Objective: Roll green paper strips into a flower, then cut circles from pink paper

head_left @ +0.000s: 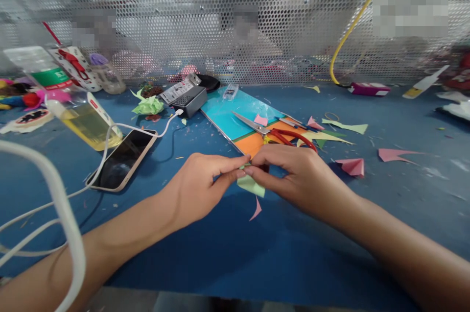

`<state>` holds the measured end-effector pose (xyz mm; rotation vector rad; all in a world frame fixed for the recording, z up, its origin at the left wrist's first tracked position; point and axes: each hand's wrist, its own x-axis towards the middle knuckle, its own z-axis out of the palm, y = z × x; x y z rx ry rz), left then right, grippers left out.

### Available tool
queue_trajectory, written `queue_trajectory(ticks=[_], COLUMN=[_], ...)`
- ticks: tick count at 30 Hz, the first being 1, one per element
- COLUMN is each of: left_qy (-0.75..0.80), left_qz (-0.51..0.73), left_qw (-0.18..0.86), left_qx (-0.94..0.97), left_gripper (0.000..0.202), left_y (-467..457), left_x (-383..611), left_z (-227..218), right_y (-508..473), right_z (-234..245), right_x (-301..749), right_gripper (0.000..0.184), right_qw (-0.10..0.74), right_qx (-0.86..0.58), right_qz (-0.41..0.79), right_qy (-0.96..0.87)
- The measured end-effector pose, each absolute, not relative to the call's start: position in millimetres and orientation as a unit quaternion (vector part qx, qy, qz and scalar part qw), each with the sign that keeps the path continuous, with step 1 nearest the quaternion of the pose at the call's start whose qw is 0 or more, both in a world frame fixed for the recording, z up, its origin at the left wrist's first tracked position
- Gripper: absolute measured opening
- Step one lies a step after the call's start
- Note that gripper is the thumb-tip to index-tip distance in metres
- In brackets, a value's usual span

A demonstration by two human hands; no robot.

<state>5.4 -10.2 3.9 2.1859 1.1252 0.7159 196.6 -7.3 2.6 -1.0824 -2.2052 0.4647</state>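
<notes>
Left grip point(203, 182) and right grip point(297, 170) both pinch the green paper point(251, 186), seemingly mid-fold (scissors point(261, 129) lie just beyond). The next move likely calls for steady fingertip pressure.

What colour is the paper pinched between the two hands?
The pinched paper is light green, seen best in the head view.

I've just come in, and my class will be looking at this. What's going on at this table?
A person's left hand and right hand meet over the blue table, fingertips pinching a small piece of light green paper. Just beyond, red-handled scissors, held by neither hand, lie across turquoise and orange sheets. A pink sliver of paper lies below the green piece, more scraps lie to the right, and a phone lies to the left.
</notes>
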Motion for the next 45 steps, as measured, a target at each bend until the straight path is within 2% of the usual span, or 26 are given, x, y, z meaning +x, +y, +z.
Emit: queue_trajectory(ticks=[6,10,14,22,27,34,40,45], left_qy=[0.468,0.487,0.469,0.488,0.475,0.473,0.451,0.428], left_qz=[0.297,0.319,0.35,0.334,0.325,0.378,0.37,0.374], left_qw=[0.248,0.343,0.423,0.365,0.395,0.391,0.385,0.429], left_qx=[0.794,0.737,0.692,0.719,0.716,0.693,0.715,0.702], left_gripper=[0.031,0.032,0.021,0.024,0.024,0.014,0.01,0.016], left_y=[-13.3,-12.8,-9.9,-12.6,-11.9,-12.4,-10.4,-8.2], left_x=[7.3,9.1,9.8,6.5,5.5,6.1,3.1,3.9], left_z=[3.5,5.2,6.4,4.7,4.7,6.0,8.1,6.7], right_y=[-10.8,-10.2,-10.3,-5.6,-3.1,-4.8,-3.1,-1.7], right_z=[3.9,6.0,9.5,5.6,6.0,6.1,1.9,1.7], right_x=[197.1,196.8,197.1,202.3,205.6,204.1,207.0,207.2], right_gripper=[0.012,0.014,0.015,0.019,0.017,0.025,0.015,0.015], right_qw=[0.311,0.31,0.297,0.275,0.272,0.295,0.326,0.329], right_qx=[-0.444,-0.434,-0.434,-0.442,-0.425,-0.356,-0.277,-0.288], right_qz=[0.201,0.184,0.161,0.221,0.258,0.186,0.108,0.065], right_qy=[-0.816,-0.826,-0.835,-0.825,-0.824,-0.867,-0.898,-0.897])
